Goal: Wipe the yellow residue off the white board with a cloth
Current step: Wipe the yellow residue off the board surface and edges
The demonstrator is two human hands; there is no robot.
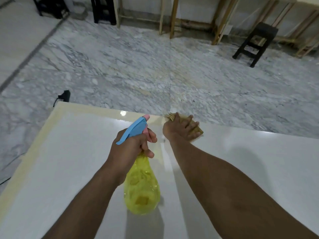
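Wiping step: the right hand presses the cloth flat-fingered on the white board at its far edge — the left hand grips the spray bottle. Next: wipe along the yellow residue (leftward).

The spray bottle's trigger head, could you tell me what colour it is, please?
Light blue with a pink nozzle tip, on the spray bottle; head view.

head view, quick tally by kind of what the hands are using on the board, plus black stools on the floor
spray bottle: 1, gripped by the left hand
cloth: 1, under the right hand
white board: 1
black stools: 3
total: 6
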